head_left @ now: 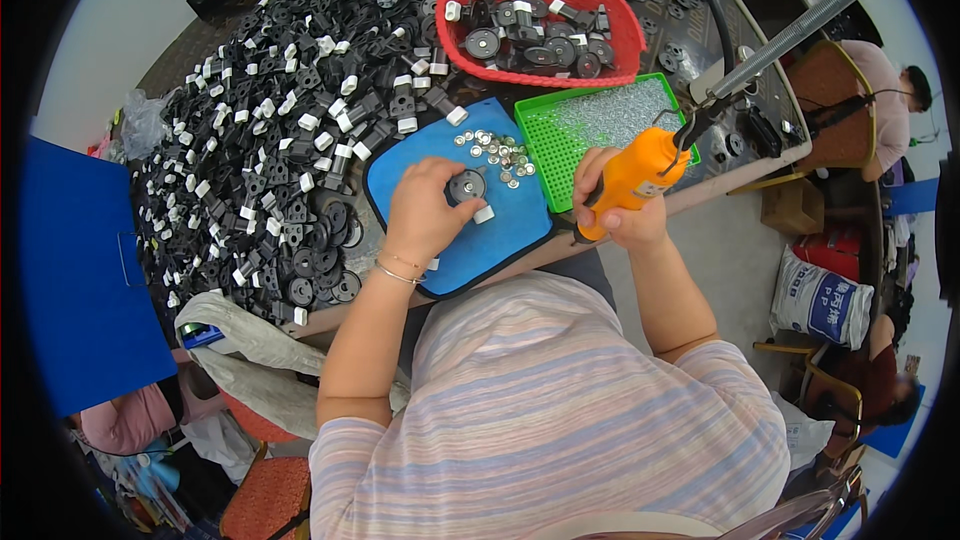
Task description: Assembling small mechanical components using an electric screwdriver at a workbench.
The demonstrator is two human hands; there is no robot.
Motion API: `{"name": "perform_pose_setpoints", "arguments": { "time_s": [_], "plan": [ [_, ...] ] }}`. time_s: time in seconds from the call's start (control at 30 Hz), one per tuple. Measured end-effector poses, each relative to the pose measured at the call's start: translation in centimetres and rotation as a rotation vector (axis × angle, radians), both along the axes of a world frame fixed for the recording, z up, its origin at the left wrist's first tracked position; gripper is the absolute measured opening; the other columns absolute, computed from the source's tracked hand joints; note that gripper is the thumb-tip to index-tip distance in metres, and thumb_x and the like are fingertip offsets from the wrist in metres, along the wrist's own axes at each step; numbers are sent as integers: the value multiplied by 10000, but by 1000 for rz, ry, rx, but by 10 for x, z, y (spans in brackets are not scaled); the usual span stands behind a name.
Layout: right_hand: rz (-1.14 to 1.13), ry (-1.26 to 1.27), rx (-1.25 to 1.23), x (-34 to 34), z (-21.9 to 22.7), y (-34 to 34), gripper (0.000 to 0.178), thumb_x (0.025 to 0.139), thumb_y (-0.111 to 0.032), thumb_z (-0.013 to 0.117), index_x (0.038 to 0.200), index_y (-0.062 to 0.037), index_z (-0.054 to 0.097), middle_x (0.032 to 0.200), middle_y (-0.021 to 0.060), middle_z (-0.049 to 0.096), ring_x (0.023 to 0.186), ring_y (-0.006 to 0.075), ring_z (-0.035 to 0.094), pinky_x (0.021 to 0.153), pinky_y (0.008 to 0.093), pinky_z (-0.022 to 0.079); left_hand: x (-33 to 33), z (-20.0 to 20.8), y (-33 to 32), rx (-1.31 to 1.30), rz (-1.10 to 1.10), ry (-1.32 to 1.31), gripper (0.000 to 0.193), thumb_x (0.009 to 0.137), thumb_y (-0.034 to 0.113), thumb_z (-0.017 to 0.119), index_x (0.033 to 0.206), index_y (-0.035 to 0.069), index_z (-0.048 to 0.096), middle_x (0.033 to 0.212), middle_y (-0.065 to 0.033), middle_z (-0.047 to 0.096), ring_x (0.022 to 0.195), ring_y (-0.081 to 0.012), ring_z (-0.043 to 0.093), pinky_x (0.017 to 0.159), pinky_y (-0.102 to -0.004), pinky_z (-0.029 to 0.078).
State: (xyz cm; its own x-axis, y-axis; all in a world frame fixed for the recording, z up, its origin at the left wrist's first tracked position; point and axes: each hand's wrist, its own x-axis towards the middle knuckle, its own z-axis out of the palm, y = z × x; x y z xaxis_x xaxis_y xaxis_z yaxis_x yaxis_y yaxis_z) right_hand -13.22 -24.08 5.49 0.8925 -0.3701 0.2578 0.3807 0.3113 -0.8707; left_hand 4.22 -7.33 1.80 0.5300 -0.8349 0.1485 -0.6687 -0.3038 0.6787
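Note:
On the blue mat [500, 240], my left hand [425, 205] grips a round black plastic wheel part [466, 187] with a white end piece, fingers curled around its edge. My right hand [622, 208] is wrapped around an orange electric screwdriver [634, 178], held at an angle over the near edge of a green tray [545, 175]. Its tip, close to the table edge, is apart from the wheel part. Small silver metal discs [498, 155] lie loose on the mat just beyond my left hand. Many small silver screws [610, 115] fill the tray's far side.
A red basket [540, 75] of black parts stands behind the tray. Heaps of black parts with white ends [300, 140] cover the table's left and back. A metal arm [800, 30] reaches in from the upper right. Other people sit at both sides; a grey cloth [250, 360] hangs at left.

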Motion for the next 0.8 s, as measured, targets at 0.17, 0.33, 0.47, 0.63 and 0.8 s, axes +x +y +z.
{"name": "perform_pose_setpoints", "arguments": {
  "time_s": [0.17,0.33,0.47,0.63,0.8],
  "plan": [
    [0,4,-4,-1,1,0,414,683,-230,777,894,22,527,808,111,507,589,162,549,516,243,453,-6,2,-1,53,38,-21,420,608,174,801,959,9,641,945,-135,613,896,-322,567,788,-378,464],
    [-6,5,-7,0,0,0,410,680,-222,776,891,28,529,809,114,508,589,163,548,508,240,458,-8,3,-2,72,25,-31,412,622,166,791,968,4,638,944,-137,610,899,-325,566,790,-375,465],
    [-2,4,-14,-1,0,-1,408,678,-216,776,889,30,529,809,113,507,589,162,548,509,239,458,-3,-1,0,51,-22,13,401,641,165,779,972,-9,634,950,-142,608,898,-332,568,797,-376,466],
    [-4,0,-6,-1,-1,0,401,678,-206,775,890,30,529,812,112,506,594,163,549,509,241,455,-2,-3,-1,50,-5,67,419,644,173,779,990,-12,632,952,-149,607,906,-337,568,805,-382,465],
    [-9,-6,2,-1,-1,2,403,676,-204,777,892,30,530,814,112,506,597,164,551,513,241,451,-8,2,-4,101,25,-8,425,654,177,769,1007,-13,629,952,-155,604,911,-339,569,804,-381,466]
  ]
}}
